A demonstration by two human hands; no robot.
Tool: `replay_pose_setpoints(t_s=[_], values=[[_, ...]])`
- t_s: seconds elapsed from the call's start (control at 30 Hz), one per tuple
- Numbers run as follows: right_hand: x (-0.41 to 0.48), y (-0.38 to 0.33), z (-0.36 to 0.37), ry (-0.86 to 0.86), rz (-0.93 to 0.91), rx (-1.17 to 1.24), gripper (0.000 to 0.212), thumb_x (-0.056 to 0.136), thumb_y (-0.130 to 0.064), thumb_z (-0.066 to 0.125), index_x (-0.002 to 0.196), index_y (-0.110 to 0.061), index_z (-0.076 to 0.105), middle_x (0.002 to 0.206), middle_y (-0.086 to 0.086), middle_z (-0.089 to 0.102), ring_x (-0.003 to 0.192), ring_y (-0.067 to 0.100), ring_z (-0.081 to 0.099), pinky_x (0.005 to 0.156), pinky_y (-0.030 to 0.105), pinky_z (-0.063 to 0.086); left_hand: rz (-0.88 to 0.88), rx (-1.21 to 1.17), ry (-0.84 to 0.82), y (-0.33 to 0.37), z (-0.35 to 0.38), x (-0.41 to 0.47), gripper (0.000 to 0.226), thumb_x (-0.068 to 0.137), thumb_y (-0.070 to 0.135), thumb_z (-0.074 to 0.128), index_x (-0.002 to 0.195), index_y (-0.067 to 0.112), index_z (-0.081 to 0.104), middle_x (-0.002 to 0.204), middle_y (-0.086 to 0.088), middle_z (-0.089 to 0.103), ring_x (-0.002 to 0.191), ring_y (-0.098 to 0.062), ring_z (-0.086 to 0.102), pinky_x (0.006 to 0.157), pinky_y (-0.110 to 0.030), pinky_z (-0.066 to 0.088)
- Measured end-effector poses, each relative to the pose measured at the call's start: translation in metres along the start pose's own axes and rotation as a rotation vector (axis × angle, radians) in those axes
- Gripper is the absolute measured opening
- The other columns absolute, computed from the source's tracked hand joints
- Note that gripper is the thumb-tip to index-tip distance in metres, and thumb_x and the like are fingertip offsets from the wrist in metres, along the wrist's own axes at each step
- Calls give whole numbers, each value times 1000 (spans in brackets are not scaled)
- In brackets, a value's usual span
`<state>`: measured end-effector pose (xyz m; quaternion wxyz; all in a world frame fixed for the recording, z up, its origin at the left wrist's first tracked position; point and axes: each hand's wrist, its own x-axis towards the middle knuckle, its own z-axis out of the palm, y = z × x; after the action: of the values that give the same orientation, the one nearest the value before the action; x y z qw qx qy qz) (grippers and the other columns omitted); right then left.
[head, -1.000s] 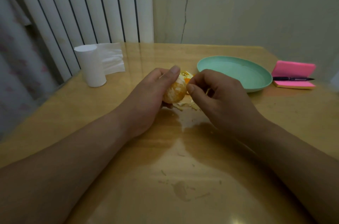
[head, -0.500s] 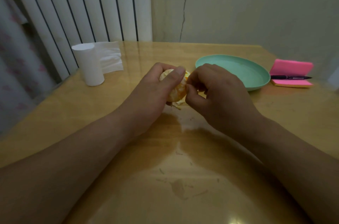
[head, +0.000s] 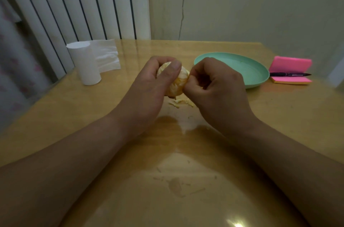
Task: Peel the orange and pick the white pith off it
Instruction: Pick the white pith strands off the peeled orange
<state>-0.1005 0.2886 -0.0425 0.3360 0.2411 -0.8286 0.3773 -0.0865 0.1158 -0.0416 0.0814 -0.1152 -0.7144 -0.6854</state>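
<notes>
Peeled orange point(head: 177, 85) gripped in left hand point(head: 152, 87), pinched by right hand point(head: 216, 87); pith point(head: 164, 66) best lifted gently w/o squeezing segments.

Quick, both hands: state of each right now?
Left hand: closed around the orange.
Right hand: curled, pinching at the orange's side.

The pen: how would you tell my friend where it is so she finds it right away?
Start at the wooden table and go to its far right side, just past the green plate. There sits a pink sticky-note pad, and the pen lies flat across it. It is the only thin, dark thing there, black against bright pink.
</notes>
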Motion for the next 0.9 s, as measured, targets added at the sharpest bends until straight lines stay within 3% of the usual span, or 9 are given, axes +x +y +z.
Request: replay_pose_setpoints(t_s=[0.13,0.3,0.4,0.53,0.7,0.8,0.87,0.9], values=[[0,1,-1,-14,82,94,4,93,-20,71,91,-17,69,80,-6,66,74,14,62,66,34,55,-46,-148,-13,1,-1,0,38,105,43,56,130,16,66,115,-8,71,105,-25,66,94,-43,55],[0,6,-6,-53,144,196,5,97,-18,70,92,-18,71,79,-9,66,72,9,61,63,16,49,-92,-322,-39,1,-6,4,34,112,32,48,126,9,68,120,-14,69,105,-24,67,83,-38,56],[-2,6,-6,-77,161,197,6,97,-19,70,91,-19,71,77,-10,65,70,6,59,62,13,46,-130,-400,-34,1,-7,5,39,111,32,47,131,4,66,119,-14,71,102,-22,70,81,-35,59],[-1,11,-5,-77,197,168,9,98,-21,69,89,-20,70,76,-9,66,69,7,59,60,16,46,-174,-462,8,1,-8,6,40,109,30,48,130,4,69,123,-16,73,108,-27,72,81,-37,60],[-1,17,-1,-193,161,28,10,102,-25,64,99,-25,73,82,-13,65,77,9,58,65,29,49,-189,-328,59,-2,-13,8,39,106,24,45,128,5,71,124,-16,72,109,-27,70,80,-37,59],[-2,17,1,-297,112,-90,17,101,-24,64,114,-31,74,94,-17,65,81,6,55,71,28,44,-126,-157,26,-2,-15,7,31,110,13,45,127,5,69,124,-14,69,100,-10,73,75,-23,59],[-1,16,0,-349,123,-106,16,103,-29,64,115,-33,73,98,-17,67,81,5,56,71,27,45,-124,-107,34,-3,-13,6,24,109,-1,47,126,5,63,110,1,66,85,13,69,70,-8,53],[-1,15,0,-362,126,-106,12,103,-34,64,112,-34,72,95,-18,67,80,5,57,69,28,46,-103,-80,46,-4,-13,6,26,109,-3,48,128,6,62,106,6,64,83,16,67,70,-6,52]])
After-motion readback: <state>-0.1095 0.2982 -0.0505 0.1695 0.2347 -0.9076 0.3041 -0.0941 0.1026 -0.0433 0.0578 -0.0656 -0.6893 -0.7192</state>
